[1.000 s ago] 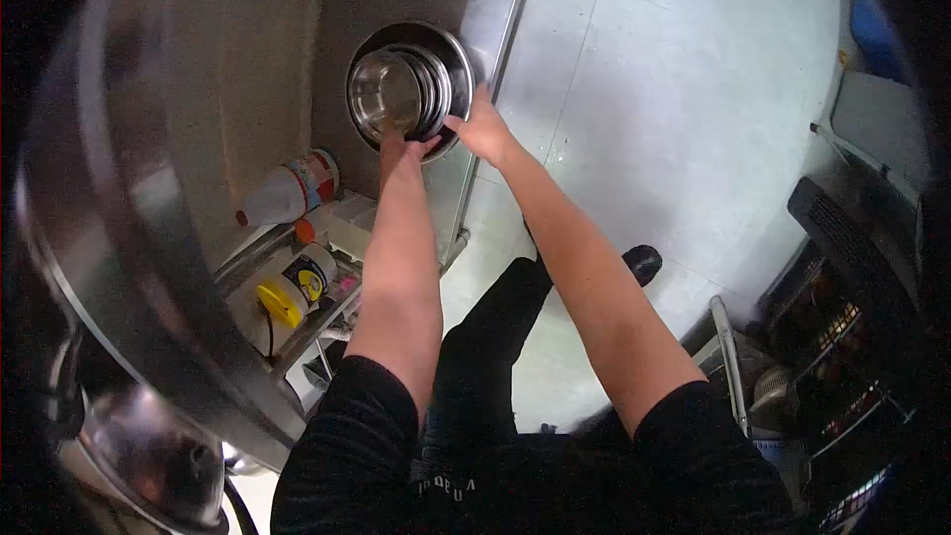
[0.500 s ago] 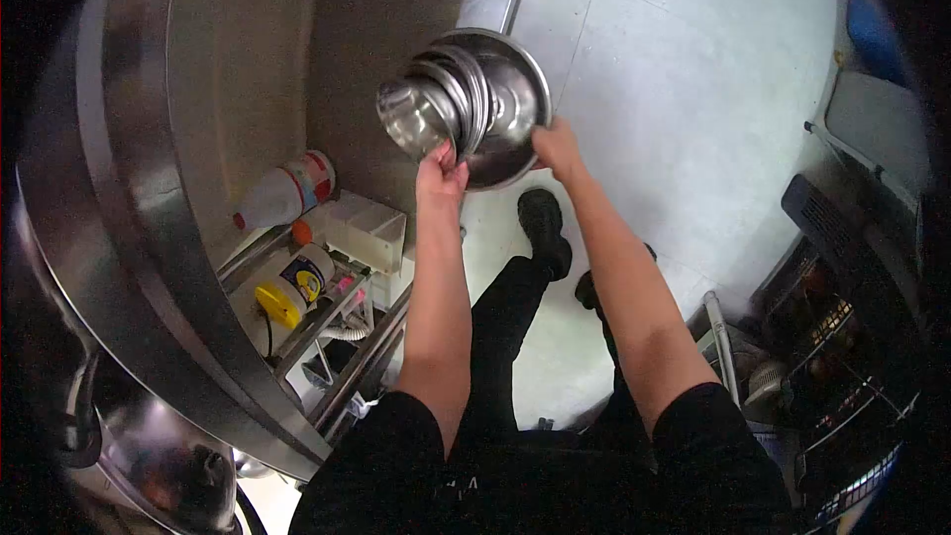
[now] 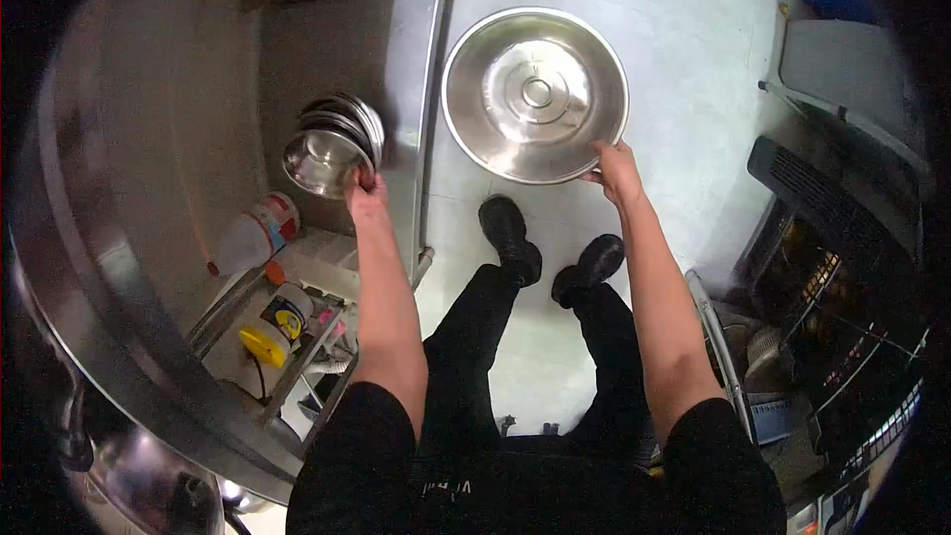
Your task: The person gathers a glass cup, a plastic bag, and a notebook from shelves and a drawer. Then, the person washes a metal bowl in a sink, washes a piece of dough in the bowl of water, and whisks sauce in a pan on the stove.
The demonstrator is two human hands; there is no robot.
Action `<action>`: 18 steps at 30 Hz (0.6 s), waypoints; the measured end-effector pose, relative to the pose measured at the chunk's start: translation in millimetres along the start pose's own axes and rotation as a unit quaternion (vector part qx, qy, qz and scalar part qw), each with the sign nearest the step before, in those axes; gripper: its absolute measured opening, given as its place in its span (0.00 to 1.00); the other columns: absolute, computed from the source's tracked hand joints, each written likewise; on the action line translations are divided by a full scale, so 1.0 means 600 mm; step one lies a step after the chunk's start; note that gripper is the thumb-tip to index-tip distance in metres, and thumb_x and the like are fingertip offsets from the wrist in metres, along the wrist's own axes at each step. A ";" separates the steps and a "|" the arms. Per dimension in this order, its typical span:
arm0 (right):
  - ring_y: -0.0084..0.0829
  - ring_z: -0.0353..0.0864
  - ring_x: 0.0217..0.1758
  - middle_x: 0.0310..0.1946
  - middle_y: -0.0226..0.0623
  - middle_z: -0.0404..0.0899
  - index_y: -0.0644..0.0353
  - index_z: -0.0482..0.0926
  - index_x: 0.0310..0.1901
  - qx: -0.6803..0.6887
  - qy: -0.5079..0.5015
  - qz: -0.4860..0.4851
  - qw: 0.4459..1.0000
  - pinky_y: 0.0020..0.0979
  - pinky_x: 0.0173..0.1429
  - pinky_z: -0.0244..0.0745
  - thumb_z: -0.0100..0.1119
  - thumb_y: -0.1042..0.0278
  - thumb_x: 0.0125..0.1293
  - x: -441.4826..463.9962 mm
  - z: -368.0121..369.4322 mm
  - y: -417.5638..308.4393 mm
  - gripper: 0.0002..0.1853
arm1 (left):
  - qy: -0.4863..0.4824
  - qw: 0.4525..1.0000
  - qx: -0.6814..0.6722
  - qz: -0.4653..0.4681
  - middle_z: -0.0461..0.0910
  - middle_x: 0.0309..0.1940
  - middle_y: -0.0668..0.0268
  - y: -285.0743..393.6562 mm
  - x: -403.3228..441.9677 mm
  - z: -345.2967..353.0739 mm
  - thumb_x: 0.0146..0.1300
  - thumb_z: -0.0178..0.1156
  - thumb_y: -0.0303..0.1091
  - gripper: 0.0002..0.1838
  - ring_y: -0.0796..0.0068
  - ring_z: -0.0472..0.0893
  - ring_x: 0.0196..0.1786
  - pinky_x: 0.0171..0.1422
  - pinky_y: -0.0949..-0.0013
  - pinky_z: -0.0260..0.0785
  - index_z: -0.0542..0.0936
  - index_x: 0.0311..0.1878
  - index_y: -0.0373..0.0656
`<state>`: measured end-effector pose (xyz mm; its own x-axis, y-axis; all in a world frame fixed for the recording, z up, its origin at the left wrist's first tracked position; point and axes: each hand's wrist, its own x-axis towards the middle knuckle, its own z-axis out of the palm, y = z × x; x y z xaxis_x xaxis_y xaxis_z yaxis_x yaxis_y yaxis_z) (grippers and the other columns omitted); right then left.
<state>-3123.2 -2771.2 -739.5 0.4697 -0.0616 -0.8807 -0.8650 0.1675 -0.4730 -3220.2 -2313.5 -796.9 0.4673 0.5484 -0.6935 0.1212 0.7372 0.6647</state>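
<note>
My left hand [image 3: 367,194] grips the near edge of a stack of smaller steel bowls [image 3: 327,157], tilted over the dark lower shelf. Several rims show behind the front bowl. Out over the floor, my right hand [image 3: 616,173] holds the large steel basin [image 3: 537,92] by its near right rim, thumb on the inside. The basin's open side faces me and nothing lies in it. Bowls and basin are well apart.
A white jug [image 3: 246,243] and a yellow-lidded tub [image 3: 274,325] lie at the left by a metal rack. My shoes [image 3: 509,236] stand on the pale floor [image 3: 684,129]. At the right are a black crate [image 3: 817,193] and wire racks; a metal bowl [image 3: 154,485] is lower left.
The large basin has come out from behind the smaller bowls and moved right with my right hand. My left hand has moved left with the bowl stack.
</note>
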 end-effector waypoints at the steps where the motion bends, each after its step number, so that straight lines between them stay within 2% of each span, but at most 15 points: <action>1: 0.36 0.84 0.41 0.47 0.47 0.80 0.70 0.71 0.58 0.004 -0.006 0.008 1.000 0.31 0.32 0.84 0.50 0.69 0.68 -0.004 -0.013 0.004 0.19 | 0.031 0.999 0.028 0.032 0.82 0.29 0.70 -0.009 0.020 0.002 0.66 0.59 0.29 0.02 0.76 0.81 0.34 0.40 0.67 0.77 0.80 0.36 0.45; 2: 0.36 0.84 0.41 0.47 0.47 0.80 0.70 0.71 0.58 0.001 0.000 0.008 1.000 0.31 0.32 0.84 0.50 0.69 0.68 -0.007 -0.025 0.006 0.19 | 0.030 0.999 0.026 0.026 0.82 0.29 0.70 -0.015 0.046 0.008 0.66 0.59 0.29 0.02 0.76 0.81 0.34 0.40 0.67 0.77 0.80 0.36 0.45; 3: 0.35 0.84 0.40 0.47 0.46 0.80 0.70 0.72 0.58 0.003 -0.007 0.014 1.000 0.30 0.32 0.84 0.51 0.68 0.68 -0.013 -0.035 0.007 0.20 | 0.098 0.995 -0.021 0.014 0.82 0.35 0.67 -0.023 0.078 0.007 0.66 0.59 0.30 0.04 0.70 0.82 0.38 0.42 0.63 0.80 0.79 0.41 0.42; 5: 0.34 0.84 0.39 0.47 0.46 0.80 0.70 0.72 0.57 0.000 -0.016 0.023 1.000 0.29 0.32 0.83 0.52 0.68 0.68 -0.041 -0.048 0.002 0.20 | 0.197 0.974 -0.108 0.005 0.81 0.46 0.58 -0.036 0.095 0.014 0.66 0.62 0.37 0.16 0.59 0.83 0.47 0.49 0.56 0.83 0.77 0.51 0.37; 6: 0.32 0.84 0.38 0.45 0.45 0.81 0.70 0.73 0.56 -0.016 -0.010 0.012 1.000 0.29 0.31 0.83 0.53 0.67 0.68 -0.064 -0.053 -0.010 0.19 | 0.199 0.974 -0.112 0.006 0.81 0.46 0.58 -0.031 0.082 0.018 0.66 0.62 0.37 0.16 0.59 0.83 0.47 0.49 0.56 0.83 0.77 0.51 0.37; 8: 0.31 0.84 0.37 0.43 0.43 0.81 0.70 0.74 0.55 -0.037 -0.007 0.000 0.999 0.28 0.30 0.82 0.53 0.67 0.67 -0.114 -0.060 -0.022 0.19 | 0.165 0.981 -0.059 -0.083 0.77 0.55 0.56 -0.004 0.041 0.036 0.65 0.63 0.43 0.24 0.56 0.82 0.48 0.49 0.58 0.83 0.73 0.60 0.40; 9: 0.30 0.83 0.36 0.41 0.42 0.82 0.70 0.75 0.53 -0.044 0.008 -0.011 0.999 0.27 0.29 0.81 0.54 0.66 0.67 -0.140 -0.063 -0.030 0.18 | 0.146 0.988 0.000 -0.051 0.67 0.65 0.55 0.003 -0.012 0.069 0.66 0.63 0.49 0.34 0.52 0.79 0.51 0.53 0.56 0.80 0.65 0.69 0.43; 10: 0.29 0.83 0.35 0.38 0.41 0.82 0.69 0.76 0.52 -0.052 0.022 -0.023 0.998 0.27 0.28 0.80 0.54 0.65 0.67 -0.170 -0.066 -0.039 0.17 | 0.146 0.988 -0.007 -0.048 0.67 0.65 0.55 0.007 -0.056 0.089 0.66 0.63 0.49 0.34 0.52 0.79 0.51 0.53 0.56 0.80 0.65 0.69 0.43; 11: 0.29 0.83 0.35 0.38 0.41 0.82 0.69 0.76 0.52 -0.057 0.019 -0.029 0.998 0.27 0.28 0.80 0.54 0.65 0.67 -0.205 -0.069 -0.050 0.17 | 0.139 0.983 0.091 -0.082 0.63 0.68 0.56 0.010 -0.098 0.105 0.66 0.62 0.50 0.36 0.52 0.79 0.52 0.53 0.56 0.79 0.62 0.71 0.43; 13: 0.28 0.82 0.35 0.35 0.41 0.82 0.69 0.77 0.51 -0.036 0.039 -0.063 0.997 0.26 0.28 0.79 0.55 0.66 0.67 -0.281 -0.074 -0.078 0.16 | 0.112 0.970 0.190 -0.104 0.62 0.68 0.55 -0.009 -0.170 0.106 0.67 0.60 0.52 0.38 0.54 0.78 0.51 0.49 0.58 0.77 0.59 0.73 0.44; 14: 0.27 0.82 0.35 0.34 0.41 0.82 0.70 0.77 0.50 -0.028 0.045 -0.080 0.995 0.26 0.28 0.78 0.55 0.67 0.67 -0.321 -0.076 -0.093 0.16 | 0.097 0.972 0.191 -0.095 0.67 0.66 0.54 -0.035 -0.207 0.091 0.67 0.59 0.51 0.37 0.56 0.79 0.50 0.45 0.60 0.76 0.59 0.73 0.44; 15: 0.30 0.82 0.38 0.37 0.43 0.82 0.70 0.76 0.53 -0.063 0.036 -0.133 0.988 0.30 0.34 0.79 0.57 0.66 0.67 -0.336 -0.102 -0.089 0.18 | 0.089 0.966 0.226 -0.083 0.68 0.64 0.52 -0.045 -0.264 0.098 0.66 0.60 0.50 0.37 0.55 0.79 0.50 0.48 0.59 0.75 0.60 0.72 0.41; 16: 0.32 0.82 0.38 0.38 0.43 0.82 0.70 0.76 0.52 -0.078 0.073 -0.129 0.986 0.31 0.34 0.79 0.57 0.66 0.67 -0.375 -0.118 -0.112 0.17 | 0.074 0.954 0.286 -0.061 0.69 0.62 0.51 -0.059 -0.339 0.113 0.65 0.60 0.49 0.37 0.55 0.78 0.51 0.50 0.58 0.73 0.61 0.71 0.39; 17: 0.34 0.83 0.38 0.39 0.43 0.83 0.71 0.76 0.51 -0.097 0.098 -0.127 0.982 0.33 0.35 0.79 0.57 0.66 0.67 -0.415 -0.127 -0.138 0.17 | 0.062 0.930 0.362 -0.020 0.71 0.60 0.49 -0.071 -0.420 0.125 0.64 0.61 0.48 0.37 0.54 0.78 0.51 0.53 0.57 0.71 0.62 0.69 0.37; 18: 0.35 0.82 0.41 0.41 0.45 0.82 0.73 0.75 0.52 -0.082 0.125 -0.120 0.981 0.34 0.42 0.76 0.57 0.68 0.66 -0.454 -0.141 -0.163 0.18 | 0.048 0.894 0.444 0.022 0.72 0.58 0.47 -0.078 -0.514 0.136 0.63 0.62 0.47 0.37 0.53 0.77 0.52 0.55 0.56 0.70 0.63 0.68 0.34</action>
<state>-3181.5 -2854.2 -455.3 0.6231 -0.3224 -0.7126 -0.7612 -0.0407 -0.6472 -3298.6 -2549.1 -591.8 0.4169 0.6323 -0.6530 0.7721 0.1328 0.6215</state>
